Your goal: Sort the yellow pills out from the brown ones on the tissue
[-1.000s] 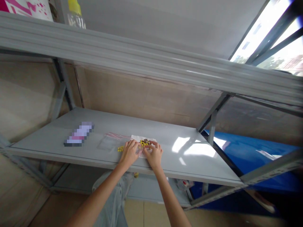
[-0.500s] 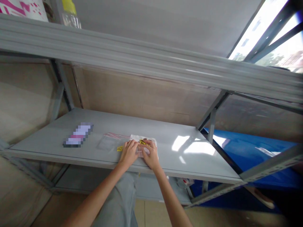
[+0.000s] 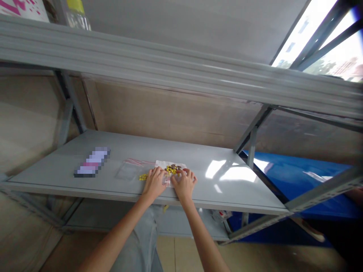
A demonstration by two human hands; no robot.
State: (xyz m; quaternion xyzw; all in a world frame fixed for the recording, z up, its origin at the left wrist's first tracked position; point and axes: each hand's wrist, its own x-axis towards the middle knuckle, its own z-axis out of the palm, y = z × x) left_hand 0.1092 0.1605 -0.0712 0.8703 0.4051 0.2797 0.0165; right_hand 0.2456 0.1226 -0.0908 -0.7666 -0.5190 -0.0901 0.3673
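Note:
My left hand (image 3: 154, 182) rests at the near edge of the shelf board, its fingers curled and closed on a clear, pink-edged plastic bag (image 3: 167, 180) that is partly hidden. Beside it, my right hand (image 3: 185, 184) has its fingers bent and apart, touching small pieces. A pile of small yellow and dark pieces (image 3: 171, 169) lies on a white sheet or pouch (image 3: 159, 163) just beyond my hands. Several more yellow pieces (image 3: 143, 176) sit left of my left hand, next to a flat clear zip bag (image 3: 127, 170) with red-striped edges.
A phone (image 3: 92, 162), pixelated, lies on the left of the grey shelf board (image 3: 119, 143). Above runs a thick upper shelf edge (image 3: 159, 60) bearing a yellow-capped bottle (image 3: 78, 17). Metal posts (image 3: 252, 145) stand at the right, with a blue surface (image 3: 295, 181) beyond.
My right hand has drawn back and right from over the pile, its fingers spreading, so more yellow and dark pieces show. My left hand stays nearly in place. The view has shifted slightly.

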